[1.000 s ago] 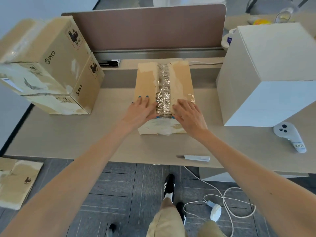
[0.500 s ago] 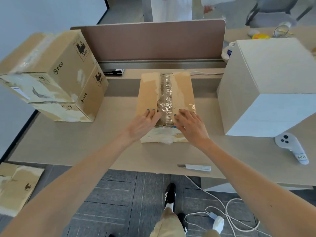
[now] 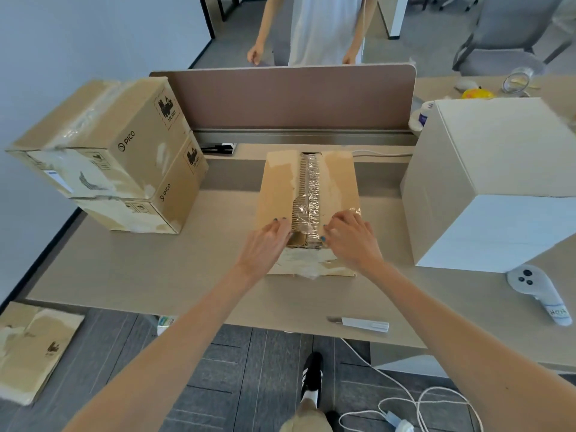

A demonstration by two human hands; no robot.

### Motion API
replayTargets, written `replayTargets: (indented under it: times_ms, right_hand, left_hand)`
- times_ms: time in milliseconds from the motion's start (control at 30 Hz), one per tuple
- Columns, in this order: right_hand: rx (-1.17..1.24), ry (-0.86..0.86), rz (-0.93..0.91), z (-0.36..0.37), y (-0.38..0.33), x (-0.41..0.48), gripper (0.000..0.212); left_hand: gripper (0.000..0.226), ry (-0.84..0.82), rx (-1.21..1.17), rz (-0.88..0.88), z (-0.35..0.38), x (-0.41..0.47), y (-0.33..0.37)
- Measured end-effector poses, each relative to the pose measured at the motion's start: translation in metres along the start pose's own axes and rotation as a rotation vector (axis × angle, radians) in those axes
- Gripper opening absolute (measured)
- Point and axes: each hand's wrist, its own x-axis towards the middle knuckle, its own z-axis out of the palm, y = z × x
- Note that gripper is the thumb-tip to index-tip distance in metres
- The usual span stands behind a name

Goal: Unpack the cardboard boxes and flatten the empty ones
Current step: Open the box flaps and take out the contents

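Note:
A brown cardboard box (image 3: 276,185) lies in the middle of the desk, its top seam covered with crinkled clear tape (image 3: 311,188). At the near end of that seam, my left hand (image 3: 268,244) lies on the left flap with its thumb tucked in at the flap's edge. My right hand (image 3: 352,238) grips the edge of the right flap with curled fingers. The flaps are lifted slightly apart at that near end. Two taped PICO boxes (image 3: 124,157) stand stacked at the left. A large white box (image 3: 492,182) stands at the right.
A utility knife (image 3: 361,324) lies near the desk's front edge, and a white controller (image 3: 539,291) sits at the right. Flattened cardboard (image 3: 31,347) lies on the floor at the left, with a white cable (image 3: 405,406) under the desk. A person (image 3: 318,26) stands behind the brown divider (image 3: 290,98).
Both hands slid along the flaps to the near end of the seam and their fingers curled in. My view tilted up, so the person behind the divider now shows.

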Motion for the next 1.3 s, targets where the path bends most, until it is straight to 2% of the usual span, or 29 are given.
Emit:
replayTargets:
  times_ms: [100,233,400,467,533,633,800,900,1000,1067,1167,1300]
  right_hand:
    - [0.091,0.006,0.086,-0.005,0.009,0.006,0.03]
    - [0.071,-0.049,0.118,-0.003,0.016,0.004,0.042]
    - [0.191,-0.044,0.129,0.011,0.014,0.003,0.044]
    - [0.222,-0.045,0.123,0.015,0.016,0.002,0.044]
    - [0.244,-0.047,0.119,0.016,0.018,0.002,0.044]
    - [0.246,-0.044,0.102,0.016,0.018,0.002,0.043]
    - [0.249,-0.02,0.1,0.019,0.02,-0.001,0.041]
    - [0.258,-0.035,0.115,0.018,0.02,-0.002,0.041]
    - [0.242,-0.062,0.123,0.017,0.019,-0.002,0.042]
    - [0.207,-0.064,0.141,0.014,0.016,0.001,0.043]
    - [0.091,-0.04,0.138,0.001,0.011,0.016,0.038]
    - [0.086,0.001,0.158,-0.013,0.017,0.038,0.033]
  left_hand:
    - [0.037,-0.083,-0.028,-0.055,0.006,-0.007,0.002]
    - [0.066,-0.344,-0.129,-0.283,0.007,-0.005,0.01]
    - [0.067,-0.473,-0.235,-0.637,0.01,0.031,0.027]
    - [0.076,-0.51,-0.244,-0.748,0.016,0.045,0.031]
    - [0.087,-0.564,-0.21,-0.811,0.023,0.056,0.032]
    - [0.086,-0.582,-0.218,-0.865,0.025,0.068,0.031]
    - [0.074,-0.571,-0.17,-0.807,0.011,0.078,0.019]
    - [0.05,-0.568,-0.232,-0.64,-0.007,0.089,0.011]
    - [0.023,-0.563,-0.195,-0.505,-0.024,0.096,0.009]
    - [0.024,-0.524,-0.166,-0.487,-0.028,0.093,0.011]
    - [0.042,-0.479,-0.128,-0.47,-0.017,0.08,0.012]
    - [0.06,-0.536,-0.157,-0.524,0.008,0.073,0.01]
